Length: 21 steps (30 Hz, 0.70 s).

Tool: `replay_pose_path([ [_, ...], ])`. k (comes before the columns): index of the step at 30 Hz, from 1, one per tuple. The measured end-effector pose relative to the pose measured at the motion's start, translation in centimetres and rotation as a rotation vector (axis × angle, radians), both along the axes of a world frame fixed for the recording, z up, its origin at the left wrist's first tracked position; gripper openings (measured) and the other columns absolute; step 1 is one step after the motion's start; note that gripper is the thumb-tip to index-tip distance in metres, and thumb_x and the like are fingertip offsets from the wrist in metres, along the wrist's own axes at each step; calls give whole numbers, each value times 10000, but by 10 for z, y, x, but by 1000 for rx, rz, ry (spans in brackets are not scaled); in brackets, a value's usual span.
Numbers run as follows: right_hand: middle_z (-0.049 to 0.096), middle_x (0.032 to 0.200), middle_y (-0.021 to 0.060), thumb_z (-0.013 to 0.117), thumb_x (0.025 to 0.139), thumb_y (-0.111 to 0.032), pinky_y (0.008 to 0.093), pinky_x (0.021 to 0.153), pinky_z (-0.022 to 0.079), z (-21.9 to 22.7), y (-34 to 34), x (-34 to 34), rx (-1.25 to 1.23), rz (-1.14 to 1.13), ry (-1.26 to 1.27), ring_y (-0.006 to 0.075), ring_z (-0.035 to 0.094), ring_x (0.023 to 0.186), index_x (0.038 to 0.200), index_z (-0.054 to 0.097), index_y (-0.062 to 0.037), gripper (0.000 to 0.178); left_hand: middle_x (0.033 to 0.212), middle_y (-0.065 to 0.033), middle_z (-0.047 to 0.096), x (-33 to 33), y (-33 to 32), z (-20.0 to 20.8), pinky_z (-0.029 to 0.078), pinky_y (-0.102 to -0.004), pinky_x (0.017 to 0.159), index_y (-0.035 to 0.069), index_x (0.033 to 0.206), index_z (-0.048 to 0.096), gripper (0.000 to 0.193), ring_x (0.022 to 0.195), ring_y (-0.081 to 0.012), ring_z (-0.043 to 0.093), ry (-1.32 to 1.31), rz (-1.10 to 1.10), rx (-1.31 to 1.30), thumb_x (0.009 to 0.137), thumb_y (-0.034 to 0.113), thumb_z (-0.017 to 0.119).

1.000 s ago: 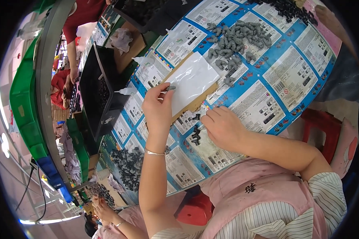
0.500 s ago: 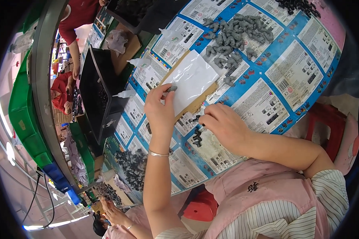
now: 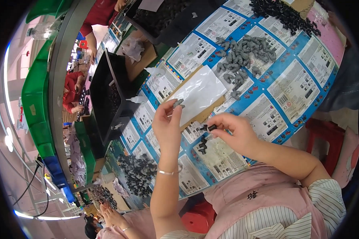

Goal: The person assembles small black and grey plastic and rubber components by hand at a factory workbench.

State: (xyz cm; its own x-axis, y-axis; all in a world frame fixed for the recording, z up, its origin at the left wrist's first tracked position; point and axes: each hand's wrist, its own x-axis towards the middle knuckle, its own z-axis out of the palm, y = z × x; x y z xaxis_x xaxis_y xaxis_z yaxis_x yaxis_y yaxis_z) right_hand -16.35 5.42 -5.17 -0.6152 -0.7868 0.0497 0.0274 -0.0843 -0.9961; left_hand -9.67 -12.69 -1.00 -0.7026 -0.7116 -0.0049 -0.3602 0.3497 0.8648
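Note:
Between the thumb and fingertips of my left hand (image 3: pixel 167 125) is a small grey moulded plastic piece (image 3: pixel 178 103), held over the near-left edge of a white sheet (image 3: pixel 201 89). The sheet lies on a thin brown board (image 3: pixel 195 121). To its right, my right hand (image 3: pixel 236 133) pinches a small black plastic part (image 3: pixel 211 128) by one end, just above the table. Below that part, a few loose black parts (image 3: pixel 202 146) lie on the printed sheets. The two held pieces are apart.
Grey pieces (image 3: pixel 247 51) are heaped beyond the board, black parts (image 3: pixel 285 18) at the far right, dark pieces (image 3: pixel 135 171) at the left. White nozzle bottles (image 3: pixel 137 99) lie near a black bin (image 3: pixel 107 95). Another person's hands (image 3: pixel 111 215) show at lower left.
My right hand has turned and now shows the black part raised in its fingers; before, it was down at the loose black parts. My left hand keeps the grey piece. The whole view has shifted slightly.

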Motion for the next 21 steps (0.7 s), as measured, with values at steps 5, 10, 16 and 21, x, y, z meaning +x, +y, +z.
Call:
replay_pose_path([
  [5, 663, 989, 87, 563, 909, 22, 239, 758, 515, 24, 19, 10, -142, 55, -508, 108, 644, 841, 1130, 577, 37, 223, 989, -53, 638, 46, 45, 28, 445, -238, 818, -11, 1124, 579, 241, 913, -105, 577, 293, -46, 614, 905, 78, 624],
  [10, 670, 960, 80, 574, 902, 17, 237, 739, 516, 44, 35, 28, -125, 3, -416, 107, 650, 843, 1157, 573, 33, 255, 958, -62, 627, 72, 91, 40, 436, -260, 799, -5, 1102, 570, 265, 829, -122, 556, 377, -18, 577, 898, 140, 659],
  [16, 673, 908, 129, 616, 855, 23, 297, 687, 525, 58, 51, 58, -34, -105, -61, 191, 689, 783, 1082, 585, 4, 229, 1039, -71, 599, 96, 117, 37, 456, -275, 846, 6, 1060, 570, 235, 915, -128, 573, 462, -2, 421, 864, 66, 685],
  [21, 682, 915, 136, 628, 808, 98, 276, 684, 541, 56, 57, 66, -7, -162, 336, 200, 699, 830, 1066, 618, 28, 268, 1072, -91, 556, 107, 129, 34, 475, -285, 840, 2, 1055, 560, 242, 896, -134, 563, 484, -43, 178, 863, 77, 689],
])
